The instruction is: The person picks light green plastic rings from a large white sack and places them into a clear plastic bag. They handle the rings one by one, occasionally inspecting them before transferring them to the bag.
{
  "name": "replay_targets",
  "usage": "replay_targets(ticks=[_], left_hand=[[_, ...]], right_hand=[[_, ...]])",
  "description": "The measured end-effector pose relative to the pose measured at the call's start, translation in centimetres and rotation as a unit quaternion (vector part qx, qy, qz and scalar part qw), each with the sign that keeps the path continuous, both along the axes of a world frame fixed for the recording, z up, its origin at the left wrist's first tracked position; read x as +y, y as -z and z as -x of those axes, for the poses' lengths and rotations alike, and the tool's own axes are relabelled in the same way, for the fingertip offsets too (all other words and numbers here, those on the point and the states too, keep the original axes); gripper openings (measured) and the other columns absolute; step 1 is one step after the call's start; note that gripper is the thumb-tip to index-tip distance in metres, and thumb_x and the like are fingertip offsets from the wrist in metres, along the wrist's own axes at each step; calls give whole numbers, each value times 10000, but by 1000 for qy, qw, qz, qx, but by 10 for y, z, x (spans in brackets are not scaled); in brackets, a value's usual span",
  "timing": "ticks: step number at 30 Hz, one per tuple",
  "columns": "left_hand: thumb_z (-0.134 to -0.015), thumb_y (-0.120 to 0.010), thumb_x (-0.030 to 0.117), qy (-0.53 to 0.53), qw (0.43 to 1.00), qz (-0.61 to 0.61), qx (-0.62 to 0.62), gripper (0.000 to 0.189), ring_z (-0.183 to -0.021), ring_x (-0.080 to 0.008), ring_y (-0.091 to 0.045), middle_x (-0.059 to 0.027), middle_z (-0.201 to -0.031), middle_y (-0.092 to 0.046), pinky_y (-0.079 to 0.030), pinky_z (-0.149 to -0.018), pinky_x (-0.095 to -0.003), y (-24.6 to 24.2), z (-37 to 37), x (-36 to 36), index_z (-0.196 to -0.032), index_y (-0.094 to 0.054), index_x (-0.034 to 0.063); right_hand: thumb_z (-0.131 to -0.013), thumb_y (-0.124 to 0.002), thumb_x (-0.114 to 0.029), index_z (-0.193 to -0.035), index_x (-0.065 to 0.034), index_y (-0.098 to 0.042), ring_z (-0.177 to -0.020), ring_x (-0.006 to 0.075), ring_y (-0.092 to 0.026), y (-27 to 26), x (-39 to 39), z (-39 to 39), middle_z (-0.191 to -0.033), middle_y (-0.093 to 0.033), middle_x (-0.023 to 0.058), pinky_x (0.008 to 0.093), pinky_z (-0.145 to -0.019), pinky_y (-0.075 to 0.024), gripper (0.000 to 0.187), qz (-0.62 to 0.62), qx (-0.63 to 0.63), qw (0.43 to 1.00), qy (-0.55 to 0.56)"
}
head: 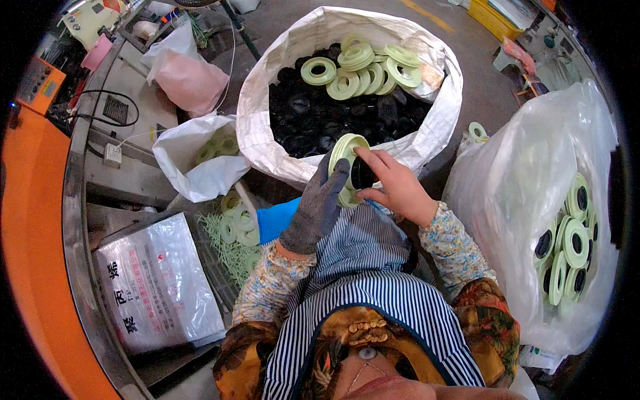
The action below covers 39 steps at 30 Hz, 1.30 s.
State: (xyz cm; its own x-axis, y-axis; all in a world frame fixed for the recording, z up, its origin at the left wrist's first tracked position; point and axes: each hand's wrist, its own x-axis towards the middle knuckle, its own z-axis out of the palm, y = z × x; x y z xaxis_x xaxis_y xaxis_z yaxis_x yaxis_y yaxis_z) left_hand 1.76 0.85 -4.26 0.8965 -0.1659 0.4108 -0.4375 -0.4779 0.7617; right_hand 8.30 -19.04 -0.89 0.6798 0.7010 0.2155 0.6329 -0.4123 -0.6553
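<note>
My left hand (320,207), in a dark grey glove, grips a pale green plastic ring part (346,150) by its rim, above my striped apron. My bare right hand (395,185) holds a black round part (361,173) against the green part's face, thumb below and fingers above. Just beyond my hands stands a big white woven sack (350,20), its edge rolled open. Many black round parts (320,115) fill it, with several green rings (319,71) lying on top. The undersides of the held parts are hidden.
A clear plastic bag (510,165) at right holds green rings with black centres (575,242). At left are a smaller white sack (200,182), thin green plastic scraps (225,255), a printed plastic sack (160,285) and a metal machine frame (75,200). A pink-filled bag (187,82) stands behind.
</note>
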Motion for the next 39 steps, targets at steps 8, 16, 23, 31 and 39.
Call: replay_targets(ticks=[8, 16, 23, 31, 39], left_hand=[[-997, -445, 174, -41, 996, -49, -58, 435, -1190, -264, -527, -187, -1341, -450, -509, -942, -370, -23, 3, -7, -1396, -354, 28], [-864, -589, -60, -43, 991, -85, -99, 591, -1182, -437, -525, -263, -1360, -420, -505, -944, -436, -33, 6, 2, -1395, -383, 100], [-956, -556, 148, -33, 981, 152, 117, 482, -1192, -398, -522, -231, -1376, -425, -481, -968, -417, -14, -6, 17, -1399, -376, 87], [-968, -499, 78, -79, 990, -61, -98, 486, -1236, -405, -485, -242, -1408, -395, -449, -1007, -419, -9, 2, 9, -1429, -345, 95], [-889, -573, -31, -63, 994, 58, 64, 692, -1205, -450, -497, -269, -1373, -414, -486, -958, -449, 21, 3, 26, -1487, -281, 158]], right_hand=[[-719, -769, -209, -1423, -166, -383, -1072, 403, -571, 9, 5, -8, -1308, -461, 230, 444, -848, -523, 804, 26, -179, 983, -38], [-730, -711, -155, -1398, -186, -420, -1106, 376, -527, -2, 6, -22, -1324, -437, 226, 417, -847, -532, 730, 53, -315, 942, -108], [-762, -746, -335, -1442, -82, -326, -1064, 349, -573, -9, 22, -24, -1284, -479, 240, 405, -834, -522, 839, -66, -50, 995, -50], [-748, -750, -217, -1403, -72, -356, -1035, 367, -573, 15, 34, -11, -1294, -467, 202, 419, -812, -525, 778, 30, -102, 994, -10], [-728, -725, -194, -1370, -98, -415, -1047, 358, -529, 15, 38, -27, -1314, -432, 195, 406, -824, -537, 719, 58, -354, 927, -111]])
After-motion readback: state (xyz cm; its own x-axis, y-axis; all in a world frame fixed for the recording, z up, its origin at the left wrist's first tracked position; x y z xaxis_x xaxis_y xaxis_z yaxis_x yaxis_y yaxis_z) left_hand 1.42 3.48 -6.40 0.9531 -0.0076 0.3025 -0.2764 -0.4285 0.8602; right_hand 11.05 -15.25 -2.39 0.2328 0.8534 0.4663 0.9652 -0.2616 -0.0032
